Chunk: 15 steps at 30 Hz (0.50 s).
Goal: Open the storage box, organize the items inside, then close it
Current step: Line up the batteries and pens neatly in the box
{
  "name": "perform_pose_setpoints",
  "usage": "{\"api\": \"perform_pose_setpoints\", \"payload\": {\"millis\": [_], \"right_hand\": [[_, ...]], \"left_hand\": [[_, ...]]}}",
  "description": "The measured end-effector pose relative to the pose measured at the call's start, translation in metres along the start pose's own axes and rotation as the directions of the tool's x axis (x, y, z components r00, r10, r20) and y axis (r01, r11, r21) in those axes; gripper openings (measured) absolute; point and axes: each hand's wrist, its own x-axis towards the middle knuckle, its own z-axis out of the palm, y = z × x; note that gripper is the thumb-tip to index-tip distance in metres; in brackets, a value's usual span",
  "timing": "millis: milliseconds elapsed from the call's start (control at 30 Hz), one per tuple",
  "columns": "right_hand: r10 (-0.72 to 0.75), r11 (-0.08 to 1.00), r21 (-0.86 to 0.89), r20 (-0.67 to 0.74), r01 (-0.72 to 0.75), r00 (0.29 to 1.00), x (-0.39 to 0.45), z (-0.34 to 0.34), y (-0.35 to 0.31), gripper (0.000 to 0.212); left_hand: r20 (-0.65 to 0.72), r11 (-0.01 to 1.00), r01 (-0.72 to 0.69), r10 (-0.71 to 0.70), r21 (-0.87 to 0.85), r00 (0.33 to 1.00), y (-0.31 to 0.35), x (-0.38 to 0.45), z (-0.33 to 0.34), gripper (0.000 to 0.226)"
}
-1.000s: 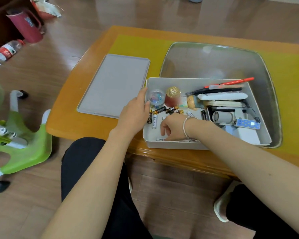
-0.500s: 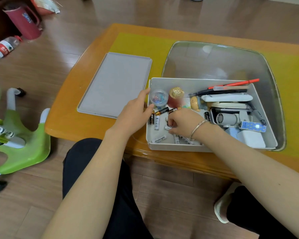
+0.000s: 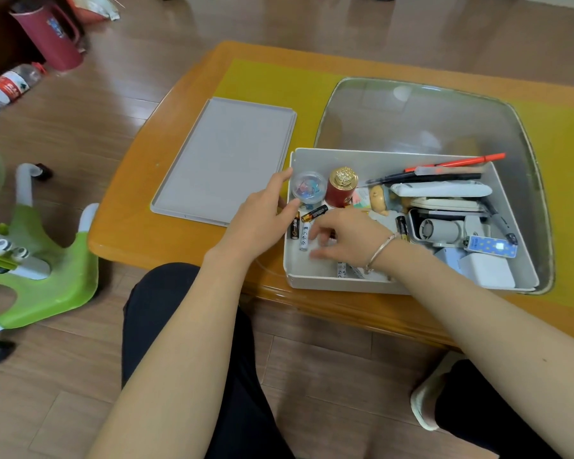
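Note:
The open grey storage box (image 3: 378, 154) sits at the table's near edge, and its flat grey lid (image 3: 226, 160) lies to its left. My left hand (image 3: 262, 217) holds the box's left wall, thumb inside and fingers outside. My right hand (image 3: 348, 236) is inside the box, its curled, blurred fingers over the loose batteries (image 3: 305, 238) at the left end; a dark battery seems pinched in them. A clear capsule (image 3: 309, 187) and a red jar with a gold cap (image 3: 342, 187) stand behind. Pens (image 3: 454, 164), a white remote (image 3: 441, 190) and small gadgets fill the right half.
The wooden table has a yellow mat and a glass inset (image 3: 428, 117) under and behind the box. On the floor to the left are a green stool (image 3: 40, 270), a maroon jug (image 3: 50, 34) and a water bottle (image 3: 10, 84). My knees are below the table edge.
My right hand moved from the box's near left corner up to the batteries and closed over them. One orange-black battery is out of sight. My left hand stayed on the box wall.

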Motion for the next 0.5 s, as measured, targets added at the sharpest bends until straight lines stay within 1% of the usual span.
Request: {"api": "perform_pose_setpoints", "payload": {"millis": [33, 100, 133, 167, 233, 300, 367, 500], "right_hand": [[-0.033, 0.999, 0.03, 0.083, 0.031, 0.996, 0.002, 0.001, -0.004, 0.027], [-0.05, 0.999, -0.002, 0.238, 0.052, 0.97, 0.006, 0.006, -0.01, 0.022], [-0.038, 0.998, -0.038, 0.287, 0.051, 0.957, 0.009, 0.008, -0.011, 0.017], [-0.028, 0.996, -0.072, 0.307, 0.053, 0.951, 0.01, 0.01, -0.012, 0.014], [-0.004, 0.989, -0.142, 0.291, 0.047, 0.957, 0.012, 0.012, -0.014, 0.003], [0.031, 0.977, -0.212, 0.222, 0.017, 0.975, 0.01, 0.013, -0.012, 0.014], [0.094, 0.967, -0.25, 0.157, -0.052, 0.983, 0.006, 0.012, -0.006, 0.021], [0.249, 0.928, -0.322, 0.158, -0.188, 0.956, -0.009, -0.001, 0.016, 0.02]], "left_hand": [[0.001, 1.0, -0.001, 0.001, -0.002, 1.0, 0.001, 0.0, -0.001, 0.054], [0.009, 1.0, 0.002, -0.002, -0.008, 1.0, 0.001, 0.0, -0.001, 0.054], [0.014, 1.0, 0.004, -0.004, -0.012, 1.0, 0.002, 0.0, -0.002, 0.054], [0.018, 1.0, 0.004, -0.004, -0.014, 1.0, 0.002, 0.0, -0.002, 0.054], [0.02, 1.0, 0.002, -0.002, -0.011, 1.0, 0.001, 0.0, -0.002, 0.054], [0.02, 1.0, -0.001, 0.001, -0.004, 1.0, 0.0, 0.001, -0.002, 0.054], [0.027, 1.0, 0.004, -0.004, 0.001, 1.0, -0.002, 0.002, -0.002, 0.055], [0.045, 1.0, 0.011, -0.011, -0.001, 0.999, -0.002, 0.003, -0.003, 0.053]]}}
